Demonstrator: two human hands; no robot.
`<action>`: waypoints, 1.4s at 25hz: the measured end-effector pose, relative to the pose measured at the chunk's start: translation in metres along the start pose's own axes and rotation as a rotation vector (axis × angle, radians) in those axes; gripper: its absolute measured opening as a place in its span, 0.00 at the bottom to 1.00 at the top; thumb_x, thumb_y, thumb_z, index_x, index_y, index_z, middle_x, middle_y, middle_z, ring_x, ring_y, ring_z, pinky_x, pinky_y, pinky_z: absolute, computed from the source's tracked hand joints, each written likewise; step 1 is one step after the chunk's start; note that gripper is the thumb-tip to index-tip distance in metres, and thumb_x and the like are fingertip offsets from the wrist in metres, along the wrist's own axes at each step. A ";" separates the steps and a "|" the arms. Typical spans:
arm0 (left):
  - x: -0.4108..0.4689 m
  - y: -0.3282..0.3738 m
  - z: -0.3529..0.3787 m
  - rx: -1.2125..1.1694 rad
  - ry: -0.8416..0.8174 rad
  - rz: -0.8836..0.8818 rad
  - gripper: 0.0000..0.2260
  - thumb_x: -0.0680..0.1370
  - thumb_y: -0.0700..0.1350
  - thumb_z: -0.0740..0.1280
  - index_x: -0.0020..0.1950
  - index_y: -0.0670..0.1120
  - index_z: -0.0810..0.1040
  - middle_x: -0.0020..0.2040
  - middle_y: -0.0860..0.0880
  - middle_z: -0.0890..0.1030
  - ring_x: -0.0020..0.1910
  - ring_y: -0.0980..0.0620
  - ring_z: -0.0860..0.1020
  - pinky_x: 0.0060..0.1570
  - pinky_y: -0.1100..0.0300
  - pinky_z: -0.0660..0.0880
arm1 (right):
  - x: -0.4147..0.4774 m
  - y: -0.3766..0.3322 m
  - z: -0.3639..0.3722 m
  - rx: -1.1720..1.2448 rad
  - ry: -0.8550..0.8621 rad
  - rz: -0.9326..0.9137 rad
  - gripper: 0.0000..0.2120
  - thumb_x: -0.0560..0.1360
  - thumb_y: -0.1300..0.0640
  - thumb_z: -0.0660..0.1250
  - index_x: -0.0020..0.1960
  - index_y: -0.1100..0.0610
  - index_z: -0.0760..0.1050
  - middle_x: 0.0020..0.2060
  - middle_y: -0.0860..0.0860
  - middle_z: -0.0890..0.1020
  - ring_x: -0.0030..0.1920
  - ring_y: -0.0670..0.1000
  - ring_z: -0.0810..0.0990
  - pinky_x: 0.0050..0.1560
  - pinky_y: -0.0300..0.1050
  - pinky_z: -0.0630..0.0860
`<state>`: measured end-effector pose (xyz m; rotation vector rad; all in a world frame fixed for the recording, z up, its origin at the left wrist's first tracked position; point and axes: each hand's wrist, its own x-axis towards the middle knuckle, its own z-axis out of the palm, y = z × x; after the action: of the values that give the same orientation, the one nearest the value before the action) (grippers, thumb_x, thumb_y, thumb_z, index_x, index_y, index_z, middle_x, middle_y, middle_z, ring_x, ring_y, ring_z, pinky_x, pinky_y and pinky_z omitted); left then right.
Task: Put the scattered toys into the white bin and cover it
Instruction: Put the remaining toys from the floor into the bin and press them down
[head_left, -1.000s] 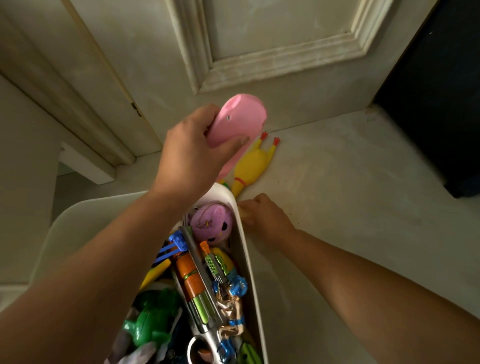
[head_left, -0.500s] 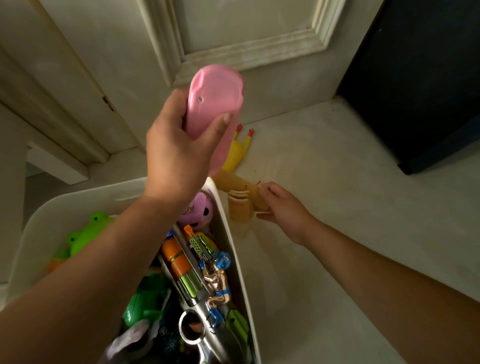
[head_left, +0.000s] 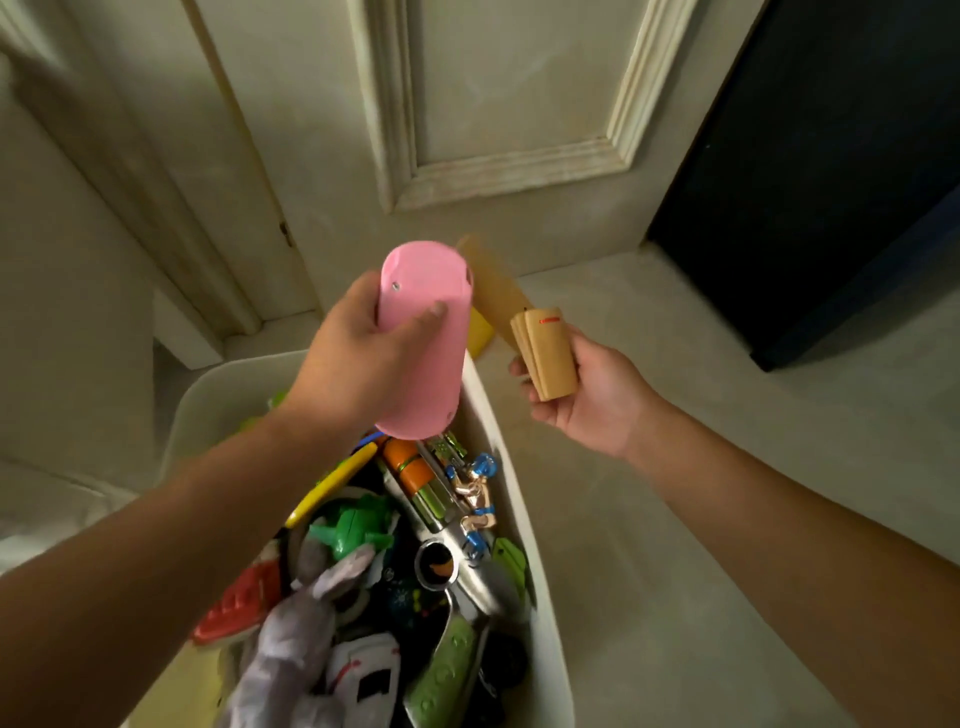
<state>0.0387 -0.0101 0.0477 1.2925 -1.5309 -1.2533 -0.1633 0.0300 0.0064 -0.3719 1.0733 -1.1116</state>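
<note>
Head view: the white bin (head_left: 521, 499) sits low in the middle, and it is full of toys. The left hand (head_left: 353, 364) is up over the far end of the bin. Its fingers and thumb are wrapped round a long pink toy (head_left: 422, 343), which hangs tilted above the toys and does not touch them. The pink toy hides the far end of the bin. The left arm lies across the left side of the bin and covers what is under it.

The right hand (head_left: 589, 400) is just to the right of the bin, up off the floor (head_left: 727, 519). Its fingers curl round a tan toy (head_left: 546, 358) made of flat pieces with a small red mark on top. One long tan piece sticks up past the pink toy and looks blurry.

In the bin lie a silver toy gun (head_left: 452, 558), a gold and blue figure (head_left: 475, 496), an orange and green tube (head_left: 413, 467), a spiky green toy (head_left: 358, 530), a grey soft toy (head_left: 298, 629), a red toy (head_left: 239, 603) and a white toy car (head_left: 363, 675).

Behind the bin a bit of a yellow toy (head_left: 479, 332) peeks out on the floor, mostly hidden by the pink toy. Past it stands a pale door (head_left: 519, 104). To the right of the bin, well away, is a big dark thing (head_left: 831, 182).
</note>
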 end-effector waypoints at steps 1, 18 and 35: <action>-0.008 -0.004 -0.007 -0.015 -0.014 -0.051 0.16 0.75 0.51 0.70 0.61 0.50 0.75 0.50 0.50 0.83 0.48 0.49 0.81 0.45 0.51 0.80 | -0.006 -0.001 0.009 -0.017 -0.035 0.017 0.19 0.81 0.46 0.52 0.54 0.57 0.76 0.34 0.55 0.81 0.25 0.49 0.76 0.24 0.37 0.72; -0.110 -0.045 -0.100 -0.061 -0.387 -0.474 0.27 0.68 0.40 0.74 0.63 0.60 0.74 0.57 0.47 0.81 0.54 0.46 0.81 0.51 0.49 0.80 | -0.087 0.068 0.078 -1.631 -0.571 0.208 0.39 0.69 0.50 0.75 0.70 0.42 0.54 0.52 0.43 0.75 0.47 0.42 0.77 0.44 0.35 0.75; -0.153 -0.048 -0.108 0.155 -0.549 -0.413 0.21 0.74 0.42 0.72 0.59 0.64 0.73 0.56 0.53 0.79 0.53 0.49 0.80 0.51 0.47 0.81 | -0.121 0.140 0.083 -2.300 -0.705 -0.117 0.18 0.73 0.55 0.68 0.60 0.54 0.66 0.52 0.53 0.75 0.48 0.54 0.77 0.38 0.47 0.70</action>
<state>0.1828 0.1170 0.0325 1.4946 -1.8173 -1.9032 -0.0222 0.1757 0.0077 -2.3415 1.1630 0.7357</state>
